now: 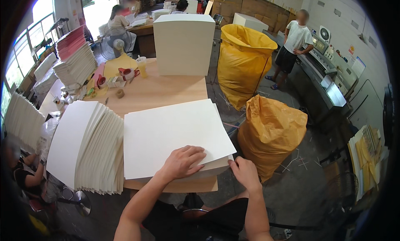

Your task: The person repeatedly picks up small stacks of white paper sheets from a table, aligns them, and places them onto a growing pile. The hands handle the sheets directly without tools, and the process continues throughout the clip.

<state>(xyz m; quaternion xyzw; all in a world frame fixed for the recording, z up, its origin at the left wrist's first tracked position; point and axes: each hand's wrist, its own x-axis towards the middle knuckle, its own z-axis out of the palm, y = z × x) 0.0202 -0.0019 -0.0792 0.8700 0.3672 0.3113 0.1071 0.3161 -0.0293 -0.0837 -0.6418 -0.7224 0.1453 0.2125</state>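
A stack of large white paper sheets (175, 132) lies in front of me on the wooden table (166, 87). My left hand (182, 161) rests on the top sheet near its front edge, fingers laid out on the paper. At the right front corner my right hand (245, 172) pinches the edge of the sheets between thumb and fingers. The top sheet sits a little askew there, baring the edges of lower sheets. How many sheets the right hand grips is hidden. Left of this stack stands a fanned, leaning pile of white sheets (89, 149).
A tall white paper block (183, 47) stands at the table's back. Two yellow sacks (246, 66) stand to the right. Tape rolls (120, 93) and a drink cup (142, 66) lie left. One person (298, 41) stands by a machine; another (31, 174) sits at left.
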